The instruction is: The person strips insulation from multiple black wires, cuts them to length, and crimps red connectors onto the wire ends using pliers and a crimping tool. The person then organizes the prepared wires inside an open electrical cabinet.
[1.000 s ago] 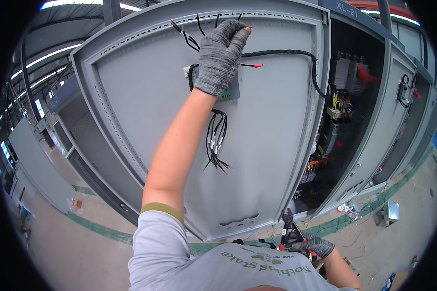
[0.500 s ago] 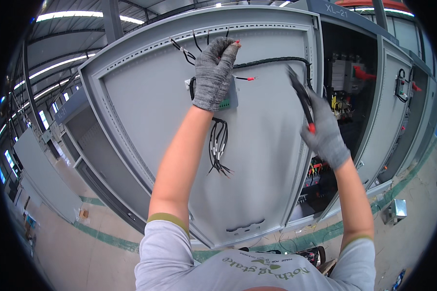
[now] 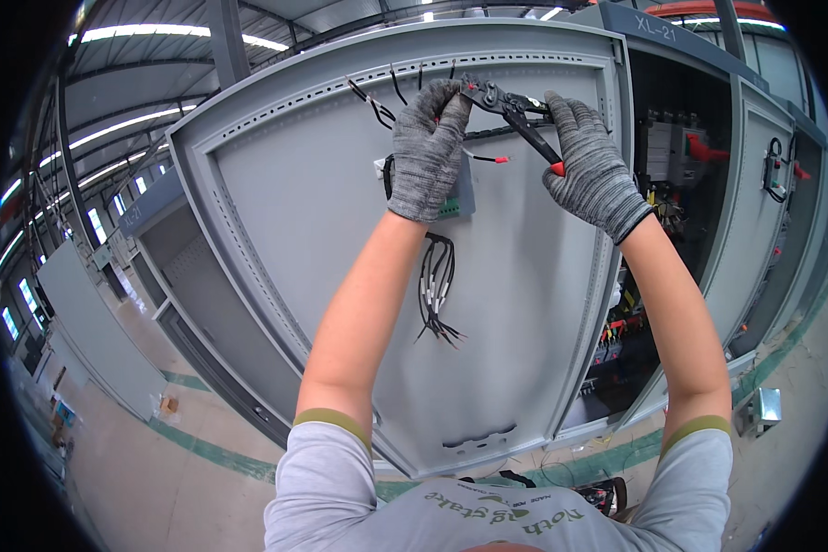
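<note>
My right hand (image 3: 598, 170), in a grey knit glove, grips crimping pliers (image 3: 529, 136) with black handles and a red-marked end. The jaws point left, against the fingertips of my left hand (image 3: 427, 152), also gloved. A red crimp terminal (image 3: 470, 86) shows at the jaws, pinched in my left fingers; its wire is mostly hidden by the glove. Just below hangs another black wire with a red terminal (image 3: 500, 160), loose in front of the door panel. Partly behind my left hand is a grey box with a green terminal block (image 3: 449, 210).
Black wires with bare ends (image 3: 438, 285) hang in a bundle on the grey cabinet door (image 3: 506, 368). Several short wires (image 3: 397, 85) stick out along the top rail. To the right, the open cabinet (image 3: 681, 156) holds breakers and wiring. A metal box (image 3: 762, 409) stands on the floor.
My right hand has swung the pliers up and left, so the jaws now meet the red terminal at my left fingertips. The view has shifted slightly.
</note>
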The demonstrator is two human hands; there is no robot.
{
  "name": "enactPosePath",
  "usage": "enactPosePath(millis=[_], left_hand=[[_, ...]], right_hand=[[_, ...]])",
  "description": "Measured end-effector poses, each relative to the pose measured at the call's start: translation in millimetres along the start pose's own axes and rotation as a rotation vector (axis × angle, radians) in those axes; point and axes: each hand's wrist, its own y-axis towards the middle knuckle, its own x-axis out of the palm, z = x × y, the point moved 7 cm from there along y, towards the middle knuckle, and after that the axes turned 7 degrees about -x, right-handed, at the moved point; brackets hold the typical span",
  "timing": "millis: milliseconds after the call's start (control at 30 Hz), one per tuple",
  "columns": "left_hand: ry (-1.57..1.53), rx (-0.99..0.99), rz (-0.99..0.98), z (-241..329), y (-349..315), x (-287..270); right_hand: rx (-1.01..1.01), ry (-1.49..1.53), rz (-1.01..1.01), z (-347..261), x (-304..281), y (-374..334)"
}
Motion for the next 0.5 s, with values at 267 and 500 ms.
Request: enactPosePath(millis=[267,500], left_hand=[[0.003,-0.016,0.002,-0.3,1.1,1.1],[0.001,-0.011,-0.009,-0.5,1.3,0.9]], right_hand=[[-0.042,0.050,0.080,6.4,1.9,7.1],[0.003,0.364,0.016,8.5,22.1,4.9]])
